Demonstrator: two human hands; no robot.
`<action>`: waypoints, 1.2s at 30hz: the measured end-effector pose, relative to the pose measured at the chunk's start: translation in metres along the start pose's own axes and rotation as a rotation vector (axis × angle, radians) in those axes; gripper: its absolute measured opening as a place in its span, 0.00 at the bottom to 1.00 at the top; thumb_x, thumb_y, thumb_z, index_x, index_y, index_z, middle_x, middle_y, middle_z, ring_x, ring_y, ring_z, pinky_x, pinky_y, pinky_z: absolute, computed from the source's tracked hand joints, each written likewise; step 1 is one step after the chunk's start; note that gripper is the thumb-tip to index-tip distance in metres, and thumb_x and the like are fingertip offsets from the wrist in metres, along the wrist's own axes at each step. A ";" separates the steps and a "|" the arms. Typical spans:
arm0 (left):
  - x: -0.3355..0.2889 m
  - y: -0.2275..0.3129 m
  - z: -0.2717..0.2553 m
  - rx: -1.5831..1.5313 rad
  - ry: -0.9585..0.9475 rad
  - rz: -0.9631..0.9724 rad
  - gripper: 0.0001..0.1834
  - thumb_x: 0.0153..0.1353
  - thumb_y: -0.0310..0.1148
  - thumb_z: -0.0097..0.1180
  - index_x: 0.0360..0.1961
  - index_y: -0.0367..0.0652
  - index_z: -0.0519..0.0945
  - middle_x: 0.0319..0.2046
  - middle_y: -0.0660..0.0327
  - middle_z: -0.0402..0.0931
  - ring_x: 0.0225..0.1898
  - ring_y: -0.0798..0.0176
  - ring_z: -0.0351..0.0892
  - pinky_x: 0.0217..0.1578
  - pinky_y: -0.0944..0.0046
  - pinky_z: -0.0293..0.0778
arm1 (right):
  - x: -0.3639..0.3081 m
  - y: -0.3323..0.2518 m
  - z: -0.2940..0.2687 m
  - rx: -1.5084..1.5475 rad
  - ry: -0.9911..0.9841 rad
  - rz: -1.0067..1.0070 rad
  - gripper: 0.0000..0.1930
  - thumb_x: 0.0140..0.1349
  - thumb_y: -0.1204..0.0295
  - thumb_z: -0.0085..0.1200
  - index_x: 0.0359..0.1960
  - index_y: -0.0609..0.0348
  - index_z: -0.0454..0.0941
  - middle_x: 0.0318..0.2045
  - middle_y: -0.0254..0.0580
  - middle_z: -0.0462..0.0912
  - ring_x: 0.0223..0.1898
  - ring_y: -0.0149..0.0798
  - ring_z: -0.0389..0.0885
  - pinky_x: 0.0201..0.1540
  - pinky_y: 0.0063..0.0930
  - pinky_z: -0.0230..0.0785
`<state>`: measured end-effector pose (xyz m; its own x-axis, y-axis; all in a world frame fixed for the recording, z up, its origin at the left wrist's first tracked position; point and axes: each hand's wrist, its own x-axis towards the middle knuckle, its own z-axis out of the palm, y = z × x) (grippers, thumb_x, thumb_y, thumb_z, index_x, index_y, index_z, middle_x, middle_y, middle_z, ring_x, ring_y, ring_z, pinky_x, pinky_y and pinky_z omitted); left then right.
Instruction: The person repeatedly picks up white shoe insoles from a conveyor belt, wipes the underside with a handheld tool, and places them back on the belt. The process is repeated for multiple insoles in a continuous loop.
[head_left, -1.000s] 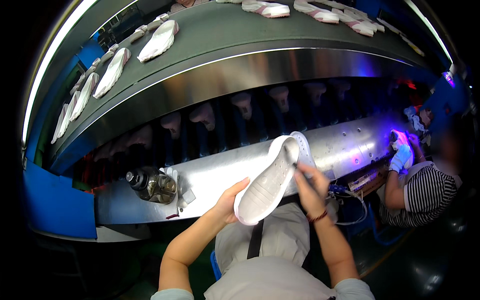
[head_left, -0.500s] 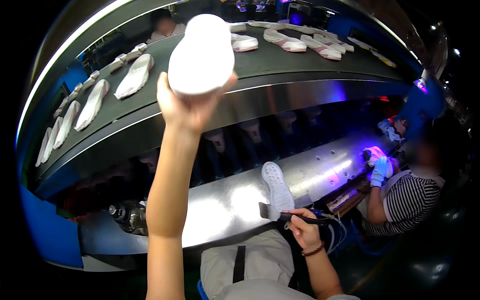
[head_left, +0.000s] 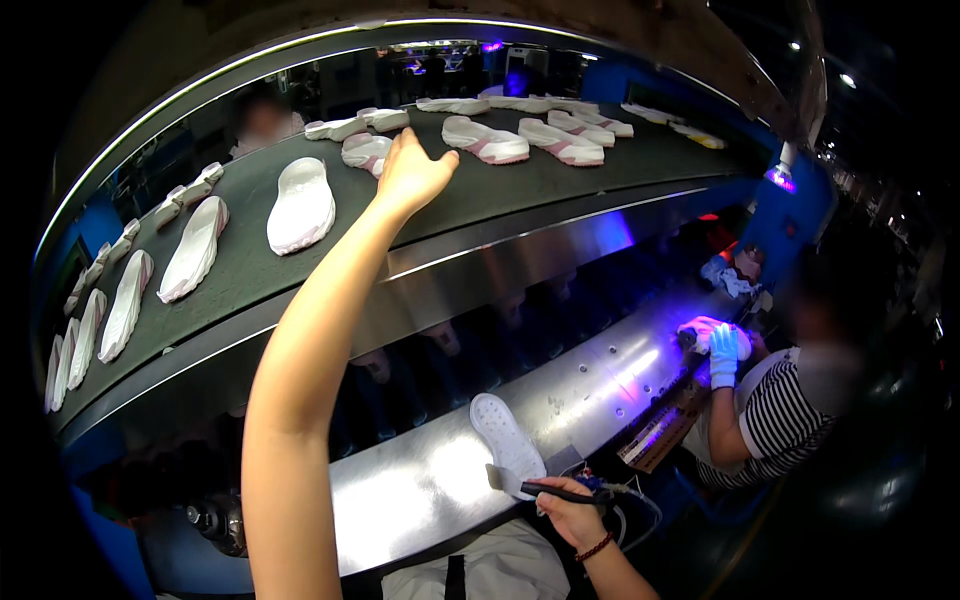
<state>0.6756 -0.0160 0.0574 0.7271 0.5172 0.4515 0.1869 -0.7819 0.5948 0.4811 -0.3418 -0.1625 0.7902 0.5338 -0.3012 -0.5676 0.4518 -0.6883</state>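
Note:
My left hand (head_left: 415,178) reaches out over the dark conveyor belt, thumb spread away from the fingers, and nothing shows in its grasp. Just beyond its fingers lies a white and pink shoe sole (head_left: 364,151), partly hidden by the hand; whether they touch I cannot tell. Left of my forearm, a single white sole (head_left: 302,205) rests on the belt. Low in front of me, my right hand (head_left: 572,512) is closed round the black handle of a flat brush (head_left: 545,490). The brush head overlaps the near end of a white sole (head_left: 505,435) lying on the metal bench.
Several more soles (head_left: 195,248) line the conveyor belt (head_left: 400,240). A metal ledge (head_left: 400,515) runs below, with a dark bottle-like object (head_left: 222,525) at its left. On the right, a gloved co-worker (head_left: 735,390) handles a shoe under purple light. Another person sits beyond the belt.
My left hand has let go of the white sole it held up, and one now lies on the belt. That hand has stretched farther over the belt. The right hand keeps the brush.

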 end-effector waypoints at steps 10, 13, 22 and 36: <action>0.013 -0.026 0.015 0.603 -0.066 0.080 0.39 0.45 0.51 0.51 0.56 0.43 0.56 0.53 0.57 0.59 0.56 0.53 0.52 0.53 0.57 0.52 | 0.004 0.019 -0.017 0.030 0.109 0.130 0.09 0.49 0.85 0.47 0.34 0.66 0.70 0.30 0.46 0.75 0.27 0.33 0.73 0.33 0.24 0.67; 0.010 -0.027 0.010 0.591 -0.153 -0.013 0.39 0.44 0.51 0.51 0.55 0.44 0.58 0.52 0.57 0.59 0.54 0.53 0.56 0.50 0.57 0.57 | 0.004 0.020 -0.014 0.037 0.067 0.117 0.09 0.49 0.85 0.47 0.34 0.67 0.70 0.31 0.46 0.75 0.28 0.31 0.72 0.33 0.21 0.66; -0.047 -0.003 -0.054 0.370 -0.126 0.440 0.18 0.42 0.45 0.58 0.29 0.42 0.74 0.38 0.56 0.70 0.44 0.54 0.64 0.41 0.58 0.62 | 0.002 0.012 -0.030 0.025 0.114 0.022 0.09 0.48 0.84 0.47 0.33 0.66 0.71 0.32 0.47 0.75 0.30 0.34 0.74 0.33 0.21 0.67; -0.277 -0.063 -0.057 -1.856 -0.428 -0.193 0.39 0.40 0.27 0.58 0.54 0.33 0.53 0.47 0.48 0.64 0.49 0.55 0.66 0.47 0.59 0.66 | 0.017 -0.028 -0.006 0.031 0.231 -0.234 0.08 0.49 0.82 0.49 0.33 0.67 0.71 0.31 0.40 0.73 0.33 0.32 0.71 0.37 0.21 0.64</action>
<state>0.4247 -0.0900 -0.0674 0.9304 0.2047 0.3041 -0.3539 0.7175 0.5999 0.5114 -0.3495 -0.1520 0.9296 0.2379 -0.2816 -0.3683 0.5664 -0.7373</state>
